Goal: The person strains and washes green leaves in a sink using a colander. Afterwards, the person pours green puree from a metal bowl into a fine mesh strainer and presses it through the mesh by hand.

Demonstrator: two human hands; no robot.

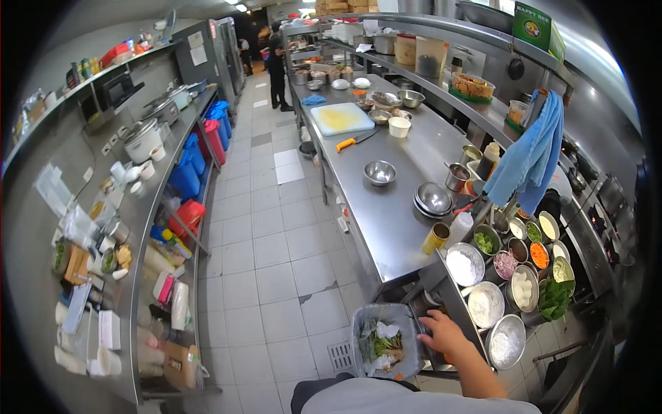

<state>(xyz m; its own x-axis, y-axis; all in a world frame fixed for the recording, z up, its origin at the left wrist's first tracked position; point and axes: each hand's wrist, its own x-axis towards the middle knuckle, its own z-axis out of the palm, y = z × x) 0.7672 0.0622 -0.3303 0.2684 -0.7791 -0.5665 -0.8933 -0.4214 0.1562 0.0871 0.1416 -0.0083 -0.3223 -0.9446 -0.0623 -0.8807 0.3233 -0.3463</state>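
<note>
My right hand point(445, 334) reaches out from the lower right, fingers spread and nothing visible in them. It is just right of a grey waste bin point(358, 338), near its rim; whether it touches the rim I cannot tell. Inside the bin lie green leafy scraps point(387, 345) and crumpled plastic. My left hand is out of view. Right of my right hand stand steel bowls of white powder point(507, 341), a bowl of white balls point(524, 286) and a bunch of green leaves point(557, 298).
A steel worktable point(358, 214) holds a cutting board point(341, 119), an orange-handled knife point(353, 141) and metal bowls point(380, 173). A blue cloth point(527, 148) hangs on the right. Shelving with a rice cooker point(143, 140) lines the left. Another person point(277, 65) stands down the tiled aisle.
</note>
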